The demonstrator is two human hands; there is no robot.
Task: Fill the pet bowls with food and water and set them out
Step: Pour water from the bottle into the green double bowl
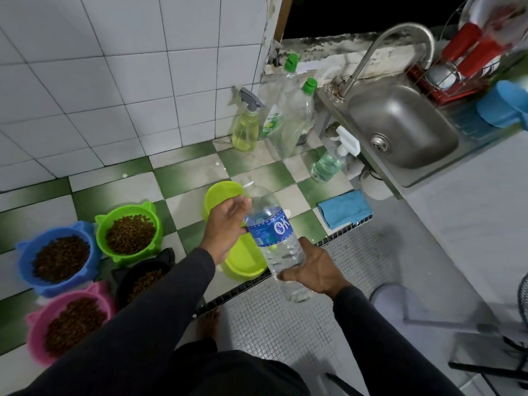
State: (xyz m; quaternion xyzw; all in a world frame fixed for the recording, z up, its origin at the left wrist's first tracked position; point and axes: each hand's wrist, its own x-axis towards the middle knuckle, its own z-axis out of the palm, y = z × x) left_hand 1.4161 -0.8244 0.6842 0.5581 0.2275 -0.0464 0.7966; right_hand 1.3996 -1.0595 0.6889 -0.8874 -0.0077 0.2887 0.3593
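Observation:
I hold a clear water bottle with a blue label, tilted, its open neck pointing up and away over the counter. My left hand grips its upper part at the label. My right hand grips its lower end. Under the bottle a lime-green bowl sits near the counter edge, and a second lime-green bowl lies behind my left hand. To the left, kibble fills several cat-eared bowls: green, blue, black and pink.
A steel sink with a faucet is at the right. Spray bottles and green-capped soap bottles stand by the tiled wall. A blue cloth lies on the checkered counter. A dish rack is beyond the sink.

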